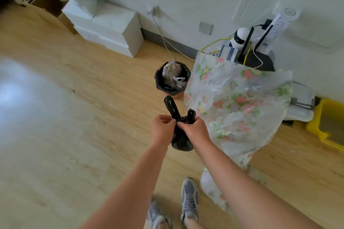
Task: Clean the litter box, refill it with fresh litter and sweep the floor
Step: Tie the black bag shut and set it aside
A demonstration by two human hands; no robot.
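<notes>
Grey shoes (189, 199) stand on the wood floor (55, 117) at the near edge, toes pointing away. Above them both forearms reach forward and meet at a small black bag (181, 142), held in the air over the floor. The left grip (162, 130) pinches the bag's gathered neck with curled fingers, and the right grip (195, 130) is clenched round the same neck from the other side. The bag's full body hangs down between the wrists, so its long axis runs upright. Its two handles stick up and away, a long loop (171, 107) leaning left and a shorter one (191, 113) beside the right grip. Just beyond the loops, apart from them, stands a round bin (160, 82) with a black liner and a knotted clear bag (172, 70) in it. A floral cloth (238, 102) drapes to the floor close along the right forearm and touches the bin's right side. To the left the floor spreads wide to the white boxes (111, 28) by the far wall. A yellow litter box (327, 128) sits at the right edge, behind the cloth.
</notes>
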